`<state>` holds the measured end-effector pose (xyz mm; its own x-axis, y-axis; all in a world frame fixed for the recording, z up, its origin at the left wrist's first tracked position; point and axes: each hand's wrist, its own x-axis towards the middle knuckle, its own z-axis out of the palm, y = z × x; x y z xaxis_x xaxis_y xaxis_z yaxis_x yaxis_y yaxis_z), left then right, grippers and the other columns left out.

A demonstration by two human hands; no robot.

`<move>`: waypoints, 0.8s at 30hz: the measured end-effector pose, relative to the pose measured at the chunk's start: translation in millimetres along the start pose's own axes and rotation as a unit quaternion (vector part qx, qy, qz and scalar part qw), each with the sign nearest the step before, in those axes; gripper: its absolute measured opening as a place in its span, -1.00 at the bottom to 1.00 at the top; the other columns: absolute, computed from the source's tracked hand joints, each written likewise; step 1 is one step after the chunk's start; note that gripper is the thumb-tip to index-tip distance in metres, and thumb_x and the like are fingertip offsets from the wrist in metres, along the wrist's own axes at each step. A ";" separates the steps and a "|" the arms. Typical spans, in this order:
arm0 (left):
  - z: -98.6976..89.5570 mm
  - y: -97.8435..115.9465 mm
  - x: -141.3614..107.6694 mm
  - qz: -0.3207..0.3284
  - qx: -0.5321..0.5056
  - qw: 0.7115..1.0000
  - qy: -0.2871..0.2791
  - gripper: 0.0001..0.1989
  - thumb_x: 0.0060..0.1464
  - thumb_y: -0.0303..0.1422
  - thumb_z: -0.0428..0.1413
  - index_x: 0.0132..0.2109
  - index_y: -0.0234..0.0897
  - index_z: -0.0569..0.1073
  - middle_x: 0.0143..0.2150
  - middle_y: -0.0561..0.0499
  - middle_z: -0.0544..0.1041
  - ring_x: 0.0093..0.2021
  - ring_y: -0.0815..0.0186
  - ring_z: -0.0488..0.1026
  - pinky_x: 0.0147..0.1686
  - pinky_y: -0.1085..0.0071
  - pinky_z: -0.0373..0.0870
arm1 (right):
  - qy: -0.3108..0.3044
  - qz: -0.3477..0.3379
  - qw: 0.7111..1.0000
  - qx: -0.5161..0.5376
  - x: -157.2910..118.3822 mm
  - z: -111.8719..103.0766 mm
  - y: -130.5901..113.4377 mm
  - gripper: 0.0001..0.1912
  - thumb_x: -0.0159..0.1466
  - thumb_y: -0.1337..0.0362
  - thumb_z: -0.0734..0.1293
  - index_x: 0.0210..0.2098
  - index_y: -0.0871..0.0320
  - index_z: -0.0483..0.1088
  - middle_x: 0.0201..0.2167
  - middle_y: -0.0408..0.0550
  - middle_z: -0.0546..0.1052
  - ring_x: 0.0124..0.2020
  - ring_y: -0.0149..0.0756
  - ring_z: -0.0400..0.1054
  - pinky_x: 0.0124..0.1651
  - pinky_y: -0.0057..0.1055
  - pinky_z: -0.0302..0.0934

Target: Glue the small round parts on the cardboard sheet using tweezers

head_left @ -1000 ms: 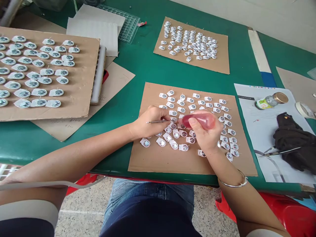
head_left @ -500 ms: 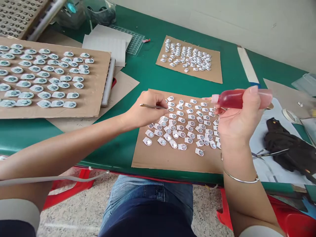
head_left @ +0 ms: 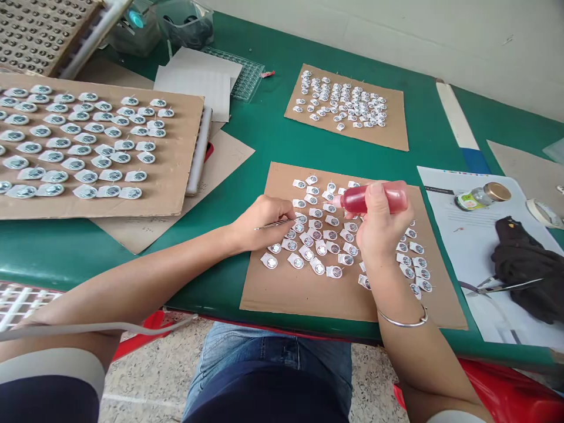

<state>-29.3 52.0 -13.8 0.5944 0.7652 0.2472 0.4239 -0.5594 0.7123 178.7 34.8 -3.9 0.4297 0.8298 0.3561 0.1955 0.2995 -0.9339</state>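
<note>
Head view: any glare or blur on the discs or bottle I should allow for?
Head view: a few near discs shine pale; the bottle's thin tip is faint against the board; the table has a sheen at its near left; print on the paper is too small to read.

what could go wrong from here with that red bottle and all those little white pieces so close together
The red bottle in the right hand is tipped sideways above the white pieces, so a stray drip might land on one.

The left hand, holding a thin metal tool, is right beside closely set pieces and could nudge some askew on the cardboard sheet.
</note>
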 end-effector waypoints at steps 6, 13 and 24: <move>3.2 -0.1 -0.3 0.008 0.000 1.000 -0.017 -0.91 -0.02 -0.51 0.06 -0.37 -0.35 0.47 -0.42 0.02 0.53 -0.46 0.43 0.43 -0.54 0.56 0.26 | 0.001 -0.002 1.000 -0.002 -2.1 -0.6 -4.2 -0.68 0.11 0.02 0.33 -0.36 0.14 0.29 -0.47 -0.09 0.39 -0.56 -0.34 0.38 -0.69 -0.46 0.25; 4.8 -0.1 0.4 0.002 0.012 1.000 -0.015 -0.93 -0.02 -0.51 0.06 -0.39 -0.35 0.45 -0.43 0.04 0.53 -0.46 0.44 0.43 -0.52 0.55 0.26 | 0.010 0.000 1.000 0.009 -3.8 -0.8 -9.6 -0.67 0.11 0.01 0.34 -0.35 0.16 0.31 -0.46 -0.10 0.39 -0.55 -0.34 0.39 -0.69 -0.49 0.23; 5.6 9.9 0.1 0.070 0.082 0.994 -0.031 -0.86 -0.01 -0.54 -0.03 -0.45 -0.37 0.40 -0.51 -0.02 0.44 -0.46 0.34 0.38 -0.46 0.42 0.26 | -0.005 0.007 1.000 -0.015 -4.6 -1.3 -6.9 -0.70 0.15 0.01 0.28 -0.32 0.12 0.27 -0.43 -0.10 0.37 -0.50 -0.35 0.39 -0.66 -0.47 0.23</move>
<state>-21.2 44.7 -10.4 0.6940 0.6584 0.2914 0.4368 -0.7067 0.5566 176.5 28.3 0.9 0.4243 0.8385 0.3418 0.2148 0.2735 -0.9376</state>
